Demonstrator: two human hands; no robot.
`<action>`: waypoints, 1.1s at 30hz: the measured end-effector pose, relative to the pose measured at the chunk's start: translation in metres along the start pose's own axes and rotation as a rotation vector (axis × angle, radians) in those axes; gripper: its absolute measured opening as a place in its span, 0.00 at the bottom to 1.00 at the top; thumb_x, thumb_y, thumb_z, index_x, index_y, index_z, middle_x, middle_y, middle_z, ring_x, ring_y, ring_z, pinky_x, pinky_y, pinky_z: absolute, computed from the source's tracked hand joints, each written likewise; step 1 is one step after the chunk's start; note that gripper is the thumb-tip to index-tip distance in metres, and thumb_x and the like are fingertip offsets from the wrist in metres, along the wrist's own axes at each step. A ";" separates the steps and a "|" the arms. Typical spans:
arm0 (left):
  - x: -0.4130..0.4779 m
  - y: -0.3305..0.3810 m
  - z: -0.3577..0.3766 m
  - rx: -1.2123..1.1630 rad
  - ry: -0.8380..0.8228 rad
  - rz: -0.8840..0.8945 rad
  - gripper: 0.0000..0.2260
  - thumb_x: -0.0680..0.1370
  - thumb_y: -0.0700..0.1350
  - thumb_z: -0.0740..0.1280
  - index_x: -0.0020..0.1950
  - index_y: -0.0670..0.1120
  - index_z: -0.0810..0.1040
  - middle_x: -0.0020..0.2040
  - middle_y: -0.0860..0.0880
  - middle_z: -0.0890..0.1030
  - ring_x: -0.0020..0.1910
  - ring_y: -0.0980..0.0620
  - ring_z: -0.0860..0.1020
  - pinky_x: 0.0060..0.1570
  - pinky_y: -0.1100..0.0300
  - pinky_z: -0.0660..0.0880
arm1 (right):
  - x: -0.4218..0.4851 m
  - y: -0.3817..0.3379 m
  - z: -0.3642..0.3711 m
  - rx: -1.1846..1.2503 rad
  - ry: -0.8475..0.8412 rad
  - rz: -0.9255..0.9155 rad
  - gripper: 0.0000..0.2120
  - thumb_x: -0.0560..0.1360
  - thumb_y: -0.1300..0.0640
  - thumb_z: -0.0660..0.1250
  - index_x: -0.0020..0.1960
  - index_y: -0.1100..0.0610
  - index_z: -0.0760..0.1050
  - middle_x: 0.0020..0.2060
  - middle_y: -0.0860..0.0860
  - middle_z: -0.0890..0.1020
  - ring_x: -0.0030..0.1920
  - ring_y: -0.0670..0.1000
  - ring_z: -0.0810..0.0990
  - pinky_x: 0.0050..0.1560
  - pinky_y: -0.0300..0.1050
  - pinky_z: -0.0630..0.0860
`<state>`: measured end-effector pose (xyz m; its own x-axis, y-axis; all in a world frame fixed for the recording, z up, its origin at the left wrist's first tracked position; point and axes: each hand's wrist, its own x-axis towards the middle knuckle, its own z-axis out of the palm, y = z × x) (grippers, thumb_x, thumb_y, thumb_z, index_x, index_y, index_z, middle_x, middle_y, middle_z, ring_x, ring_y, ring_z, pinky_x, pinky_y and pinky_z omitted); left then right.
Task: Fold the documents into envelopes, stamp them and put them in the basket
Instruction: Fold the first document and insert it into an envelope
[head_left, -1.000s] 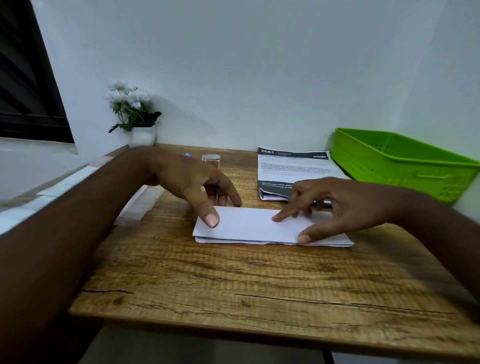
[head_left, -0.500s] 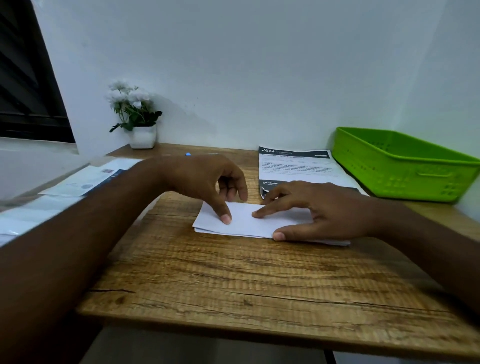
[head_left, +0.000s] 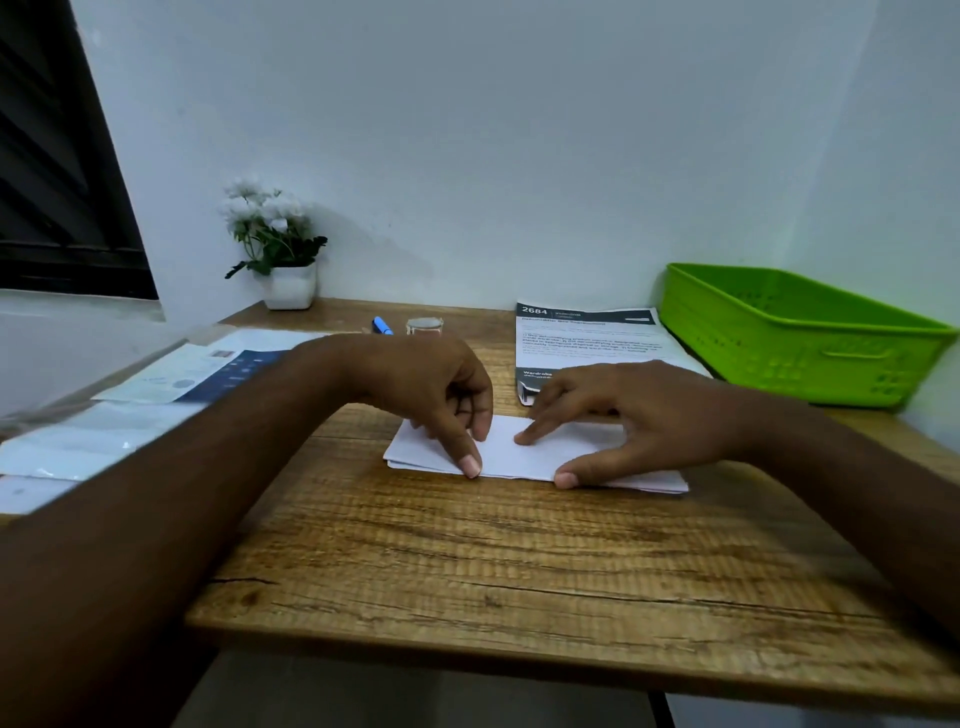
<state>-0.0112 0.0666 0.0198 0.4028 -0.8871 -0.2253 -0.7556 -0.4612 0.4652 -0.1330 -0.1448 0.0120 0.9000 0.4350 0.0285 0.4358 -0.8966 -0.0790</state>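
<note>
On the brown wooden table (head_left: 519, 571) by the white wall, the folded white paper (head_left: 540, 452) lies flat. Both hands have slid closer together along it, so the fold is getting pressed down. The left hand (head_left: 431, 384) pushes with its thumb, other fingers bent. The right hand (head_left: 649, 410) lies spread on the paper. The green plastic basket (head_left: 779, 353) shows no envelope inside yet.

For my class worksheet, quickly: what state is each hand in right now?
Left hand: fingers curled, thumb on the folded paper; pinching or pressing, cannot tell.
Right hand: open, straight fingers pressing the paper.
</note>
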 end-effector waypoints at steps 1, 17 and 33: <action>0.000 0.000 0.000 0.001 0.001 -0.007 0.15 0.63 0.51 0.79 0.45 0.48 0.81 0.37 0.53 0.80 0.37 0.53 0.76 0.40 0.54 0.72 | -0.003 0.004 -0.004 0.030 -0.024 0.016 0.24 0.67 0.28 0.64 0.61 0.31 0.74 0.62 0.32 0.73 0.62 0.36 0.71 0.60 0.43 0.71; -0.025 -0.009 0.024 -0.015 0.381 0.131 0.07 0.69 0.48 0.77 0.42 0.47 0.82 0.34 0.55 0.79 0.32 0.60 0.72 0.33 0.66 0.67 | -0.035 0.055 -0.020 0.335 0.000 0.176 0.04 0.70 0.53 0.76 0.38 0.53 0.84 0.32 0.49 0.84 0.31 0.42 0.76 0.35 0.37 0.70; -0.115 -0.035 0.039 -0.158 0.817 0.090 0.02 0.70 0.44 0.75 0.41 0.47 0.85 0.37 0.51 0.84 0.38 0.49 0.80 0.39 0.52 0.75 | 0.027 -0.019 0.016 -0.121 0.431 -0.042 0.13 0.76 0.41 0.64 0.38 0.47 0.74 0.31 0.43 0.76 0.33 0.44 0.73 0.32 0.39 0.64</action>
<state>-0.0513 0.1836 -0.0036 0.6380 -0.6007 0.4817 -0.7459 -0.3269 0.5803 -0.1170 -0.1144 -0.0016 0.7917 0.4193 0.4442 0.4465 -0.8935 0.0478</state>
